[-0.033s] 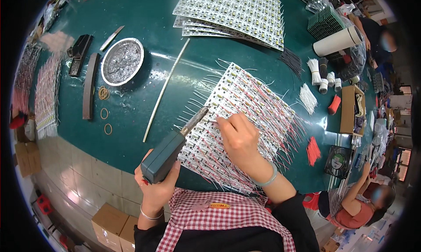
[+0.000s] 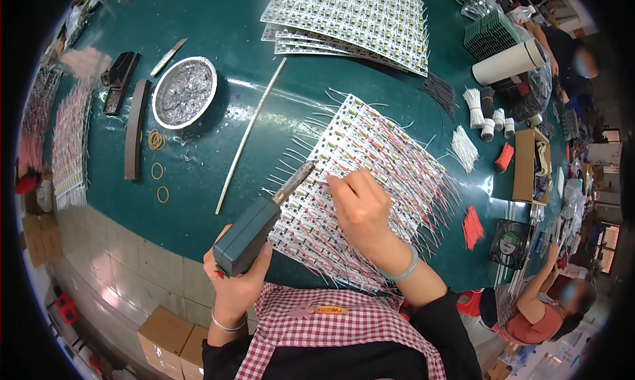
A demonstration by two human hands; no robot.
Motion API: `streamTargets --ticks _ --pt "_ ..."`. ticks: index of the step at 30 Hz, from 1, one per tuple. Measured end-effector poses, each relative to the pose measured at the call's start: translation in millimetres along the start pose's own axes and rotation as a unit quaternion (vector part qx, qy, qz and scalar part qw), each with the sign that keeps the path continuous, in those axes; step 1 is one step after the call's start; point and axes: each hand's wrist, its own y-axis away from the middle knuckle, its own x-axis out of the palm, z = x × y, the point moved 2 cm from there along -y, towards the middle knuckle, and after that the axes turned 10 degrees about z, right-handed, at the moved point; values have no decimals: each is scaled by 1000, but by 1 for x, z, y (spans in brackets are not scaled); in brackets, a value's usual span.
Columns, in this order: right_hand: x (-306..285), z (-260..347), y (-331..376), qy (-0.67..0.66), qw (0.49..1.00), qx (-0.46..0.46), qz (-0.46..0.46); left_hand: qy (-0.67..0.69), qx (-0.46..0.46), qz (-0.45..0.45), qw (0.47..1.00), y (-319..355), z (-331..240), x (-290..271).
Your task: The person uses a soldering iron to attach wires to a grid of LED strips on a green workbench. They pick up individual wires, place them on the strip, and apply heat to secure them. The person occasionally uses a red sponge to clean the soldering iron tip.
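My left hand (image 2: 239, 281) is closed round the grip of a dark green soldering gun (image 2: 248, 238). Its metal barrel and tip (image 2: 295, 183) point up and to the right, reaching the panel's left part. Under both hands lies a white circuit board panel (image 2: 347, 125), set at a slant and covered with rows of small parts and many red and white wires. Just right of the tip, my right hand (image 2: 360, 205) pinches what looks like a thin wire close to the panel; the fingers partly hide it.
A stack of similar panels (image 2: 350, 23) lies at the far side. On the left are a white-rimmed bowl of grey metal residue (image 2: 213, 89), a dark bar (image 2: 134, 132) and rubber bands (image 2: 157, 171). Wire bundles (image 2: 472, 228) and an open carton (image 2: 524, 165) sit right. Two people work beyond.
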Motion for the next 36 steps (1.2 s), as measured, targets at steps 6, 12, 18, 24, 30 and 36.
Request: streamTargets --ticks 6,12,18,24,30,36 --pt "6 -2 1 26 1000 -5 -16 5 -9 27 1000 -1 3 0" --pt "8 -1 1 41 999 -5 -18 -4 0 37 999 -2 7 2" --pt "8 0 1 49 999 -6 -12 -3 -14 48 999 -4 9 3" --pt "7 1 1 48 999 -7 -9 -26 -12 44 999 -3 6 1" --pt "8 1 2 51 999 -5 -5 34 -96 15 995 6 11 -6" --pt "5 2 0 51 999 -1 4 65 -125 5 990 8 4 -6"
